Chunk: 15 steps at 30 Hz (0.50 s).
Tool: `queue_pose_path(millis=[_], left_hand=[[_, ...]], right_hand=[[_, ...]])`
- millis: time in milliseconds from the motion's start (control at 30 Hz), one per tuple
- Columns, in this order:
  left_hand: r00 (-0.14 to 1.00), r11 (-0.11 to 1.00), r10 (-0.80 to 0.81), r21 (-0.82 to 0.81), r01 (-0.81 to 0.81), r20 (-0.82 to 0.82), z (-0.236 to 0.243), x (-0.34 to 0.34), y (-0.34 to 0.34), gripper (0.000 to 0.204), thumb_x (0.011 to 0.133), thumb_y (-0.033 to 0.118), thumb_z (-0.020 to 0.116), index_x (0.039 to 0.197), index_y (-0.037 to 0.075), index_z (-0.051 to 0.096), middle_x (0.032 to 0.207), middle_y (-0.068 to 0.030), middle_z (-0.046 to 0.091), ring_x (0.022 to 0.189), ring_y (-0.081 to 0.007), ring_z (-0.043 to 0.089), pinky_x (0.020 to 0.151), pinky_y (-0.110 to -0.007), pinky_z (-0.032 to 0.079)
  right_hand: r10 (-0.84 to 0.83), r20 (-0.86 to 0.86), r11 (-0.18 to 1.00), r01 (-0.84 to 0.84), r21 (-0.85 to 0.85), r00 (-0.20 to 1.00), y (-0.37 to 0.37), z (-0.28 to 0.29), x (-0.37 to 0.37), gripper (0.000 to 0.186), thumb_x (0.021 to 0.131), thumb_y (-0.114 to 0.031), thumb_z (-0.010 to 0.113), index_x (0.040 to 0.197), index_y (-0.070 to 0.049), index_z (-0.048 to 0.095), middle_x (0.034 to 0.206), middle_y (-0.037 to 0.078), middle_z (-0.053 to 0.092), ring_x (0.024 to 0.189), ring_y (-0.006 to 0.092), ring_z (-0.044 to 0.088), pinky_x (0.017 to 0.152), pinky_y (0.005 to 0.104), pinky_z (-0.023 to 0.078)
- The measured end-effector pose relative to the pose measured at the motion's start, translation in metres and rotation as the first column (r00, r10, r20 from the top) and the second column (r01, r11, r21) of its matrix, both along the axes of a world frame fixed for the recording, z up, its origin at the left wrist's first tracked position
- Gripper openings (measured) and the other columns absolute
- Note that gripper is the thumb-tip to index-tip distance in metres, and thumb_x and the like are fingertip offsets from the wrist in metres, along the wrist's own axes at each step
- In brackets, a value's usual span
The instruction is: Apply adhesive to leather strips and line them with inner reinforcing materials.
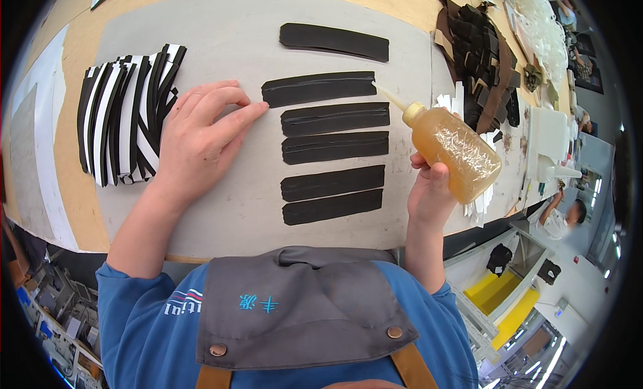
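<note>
My right hand [432, 188] is wrapped round a squeeze bottle [459, 154] of amber liquid, held tilted. Its thin pale nozzle [390, 96] points left, with the tip at the right end of a black strip [318, 89]. A glossy line runs along that strip near its upper edge. At the strip's left end rests a fingertip of my left hand [204, 131], whose fingers are stretched and apart. Below lie several similar black strips [335, 119] in a column, two of them with wet-looking lines. Another black strip [333, 42] lies above, apart from the rest.
Left of my left hand is a pile of black and white strips [124, 121]. Dark brown and black pieces [475, 60] are heaped at the far right, with white strips [479, 205] behind the bottle. A grey mat [221, 221] covers the table. Another person [559, 218] is off to the right.
</note>
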State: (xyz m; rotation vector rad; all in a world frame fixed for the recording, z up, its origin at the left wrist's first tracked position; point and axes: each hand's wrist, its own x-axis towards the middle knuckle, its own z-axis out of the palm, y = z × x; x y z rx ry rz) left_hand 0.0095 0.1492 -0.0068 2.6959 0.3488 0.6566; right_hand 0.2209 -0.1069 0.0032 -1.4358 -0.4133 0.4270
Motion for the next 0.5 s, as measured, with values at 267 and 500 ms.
queue_pose_path(millis=[267,500], left_hand=[[1.0,1.0,-0.003,-0.005,0.003,-0.018,0.0,-0.002,0.0,0.036,0.076,-0.002,0.073,0.109,0.013,0.076,0.105,-0.0013,0.065,0.112,-0.0232,0.064,0.092,-0.039,0.05],[0.999,0.997,-0.014,-0.078,0.012,-0.034,-0.003,-0.006,0.003,0.038,0.08,-0.003,0.072,0.114,0.013,0.076,0.111,-0.003,0.065,0.119,-0.0271,0.063,0.097,-0.041,0.048]], right_hand=[[-0.015,-0.031,1.0,0.015,0.005,0.999,0.004,-0.004,-0.001,0.097,0.077,-0.04,0.092,0.151,-0.006,0.041,0.144,0.013,0.056,0.109,0.0179,0.069,0.076,0.024,0.063],[0.126,-0.17,0.992,-0.122,0.03,0.977,0.026,0.001,-0.018,0.108,0.072,-0.046,0.093,0.154,-0.003,0.037,0.148,0.013,0.053,0.107,0.0163,0.068,0.075,0.0233,0.062]])
